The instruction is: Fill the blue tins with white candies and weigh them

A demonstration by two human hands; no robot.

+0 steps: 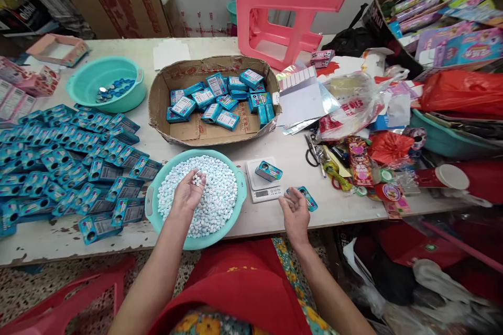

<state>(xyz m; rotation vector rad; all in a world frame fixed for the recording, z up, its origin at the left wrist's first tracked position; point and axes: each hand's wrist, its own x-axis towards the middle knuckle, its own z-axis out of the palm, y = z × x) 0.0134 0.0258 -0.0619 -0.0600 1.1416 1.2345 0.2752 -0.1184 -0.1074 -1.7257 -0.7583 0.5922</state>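
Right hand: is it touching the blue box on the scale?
Apart: the head view shows a clear gap between the right hand and the blue box on the scale.

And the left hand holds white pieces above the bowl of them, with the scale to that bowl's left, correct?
Not quite: the head view shows the scale right of the bowl. The left hand does hold white pieces above that bowl.

At eight o'clock, my left hand (189,192) hides some of the pale pellets (220,186) below; those in its palm are too small to count. At five, my right hand (296,214) covers one end of a blue box (312,200); whether I grip it is unclear. The readout (261,193) at six is illegible; the left edge cuts the box pile (73,165) at nine.
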